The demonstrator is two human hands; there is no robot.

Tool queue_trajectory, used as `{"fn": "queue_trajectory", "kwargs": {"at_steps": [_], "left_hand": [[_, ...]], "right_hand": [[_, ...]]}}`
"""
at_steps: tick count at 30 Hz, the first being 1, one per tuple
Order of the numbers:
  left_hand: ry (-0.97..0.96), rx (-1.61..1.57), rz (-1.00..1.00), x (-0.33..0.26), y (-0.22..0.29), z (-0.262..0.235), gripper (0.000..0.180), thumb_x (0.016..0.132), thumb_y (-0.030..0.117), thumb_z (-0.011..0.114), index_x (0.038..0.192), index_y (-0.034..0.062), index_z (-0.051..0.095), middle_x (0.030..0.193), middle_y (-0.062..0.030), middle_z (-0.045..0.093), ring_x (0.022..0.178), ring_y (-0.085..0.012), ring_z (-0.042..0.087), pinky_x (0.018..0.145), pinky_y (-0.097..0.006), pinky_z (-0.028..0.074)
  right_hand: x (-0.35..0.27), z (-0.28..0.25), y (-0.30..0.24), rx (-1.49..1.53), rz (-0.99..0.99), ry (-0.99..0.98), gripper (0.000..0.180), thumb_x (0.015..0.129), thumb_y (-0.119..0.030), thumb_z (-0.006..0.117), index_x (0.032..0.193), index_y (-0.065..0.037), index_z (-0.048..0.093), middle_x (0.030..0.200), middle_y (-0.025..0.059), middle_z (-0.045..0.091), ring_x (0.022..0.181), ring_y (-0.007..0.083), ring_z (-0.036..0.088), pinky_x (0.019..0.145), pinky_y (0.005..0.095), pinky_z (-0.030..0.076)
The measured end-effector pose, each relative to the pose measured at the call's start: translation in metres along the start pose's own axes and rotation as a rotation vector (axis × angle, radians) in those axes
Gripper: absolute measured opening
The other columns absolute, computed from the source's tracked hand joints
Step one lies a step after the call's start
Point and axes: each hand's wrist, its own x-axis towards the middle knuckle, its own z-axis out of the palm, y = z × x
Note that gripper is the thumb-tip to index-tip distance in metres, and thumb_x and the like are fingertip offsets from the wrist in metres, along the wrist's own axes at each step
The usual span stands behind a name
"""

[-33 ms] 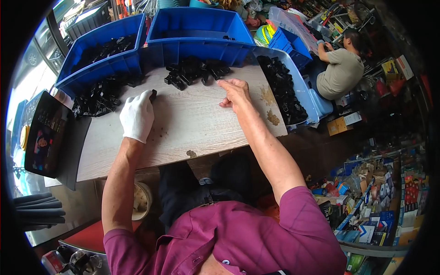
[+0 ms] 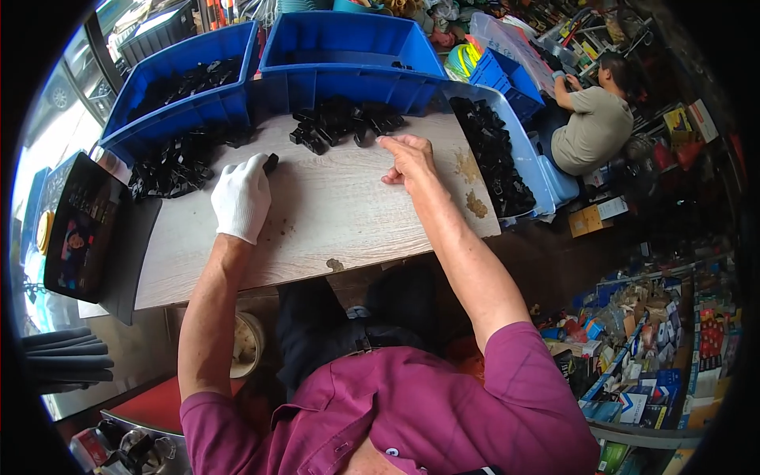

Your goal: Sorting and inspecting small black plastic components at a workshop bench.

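Observation:
My left hand (image 2: 241, 199), in a white knitted glove, is closed on a small black plastic part (image 2: 271, 163) that pokes out past its fingers, low over the tabletop. Bare and with index finger and thumb apart, my right hand (image 2: 410, 161) holds nothing that I can see. Its index fingertip is close to the right end of a heap of black plastic parts (image 2: 336, 123). Another heap of the same black parts (image 2: 172, 165) lies left of my gloved hand. The exact kind of these parts is too small to make out.
Two blue bins (image 2: 352, 79) line the table's (image 2: 317, 229) far edge. A pale blue tub (image 2: 532, 178) full of black parts stands at the right. A tablet-like screen (image 2: 79, 229) leans at the left. Beyond the tub a person (image 2: 592, 131) sits. Stocked shelves (image 2: 633, 372) fill the lower right.
The view has shifted very slightly. Both hands and the parts stay where they were.

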Motion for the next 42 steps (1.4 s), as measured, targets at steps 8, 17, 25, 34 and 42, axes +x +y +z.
{"fn": "queue_trajectory", "kwargs": {"at_steps": [8,17,25,34,42], "left_hand": [[0.014,-0.091,-0.020,0.001,-0.006,-0.001,0.018,0.094,0.013,0.064,0.109,0.0106,0.073,0.102,-0.0110,0.075,0.092,-0.0340,0.068,0.080,-0.042,0.056],[-0.102,-0.064,0.114,0.004,0.001,-0.002,0.019,0.088,0.012,0.069,0.107,0.0097,0.071,0.097,-0.0100,0.075,0.092,-0.0349,0.066,0.077,-0.043,0.056],[-0.086,-0.172,0.059,0.002,-0.003,-0.003,0.021,0.089,0.010,0.067,0.109,0.0086,0.072,0.098,-0.0116,0.075,0.091,-0.0345,0.067,0.081,-0.043,0.056],[-0.082,-0.339,0.045,-0.001,0.007,-0.008,0.024,0.090,0.010,0.068,0.113,0.0066,0.073,0.101,-0.0130,0.075,0.094,-0.0353,0.068,0.083,-0.043,0.056],[-0.149,-0.409,0.184,0.014,0.041,0.003,0.027,0.090,0.010,0.066,0.116,0.0090,0.072,0.108,-0.0117,0.074,0.099,-0.0335,0.069,0.088,-0.041,0.057]], "right_hand": [[0.008,0.029,-0.006,-0.077,0.041,-0.006,0.035,0.086,-0.028,0.084,0.107,-0.003,0.070,0.074,0.0038,0.060,0.044,0.0118,0.050,0.044,0.0357,0.056],[0.010,0.043,-0.007,-0.105,-0.031,-0.018,0.025,0.088,-0.020,0.079,0.105,-0.004,0.072,0.074,0.0027,0.060,0.043,0.0111,0.049,0.044,0.0353,0.057],[-0.018,0.021,0.003,-0.166,-0.062,-0.227,0.017,0.086,-0.013,0.078,0.093,-0.003,0.066,0.066,0.0002,0.061,0.044,0.0078,0.051,0.043,0.0304,0.055],[-0.035,0.019,0.013,-0.137,-0.197,-0.178,0.032,0.079,-0.007,0.082,0.105,0.002,0.065,0.070,0.0043,0.063,0.049,0.0121,0.056,0.043,0.0318,0.055],[-0.033,0.026,0.007,-0.406,-0.201,-0.270,0.035,0.082,-0.011,0.078,0.114,-0.002,0.067,0.069,-0.0002,0.059,0.054,0.0092,0.052,0.044,0.0280,0.048]]}}
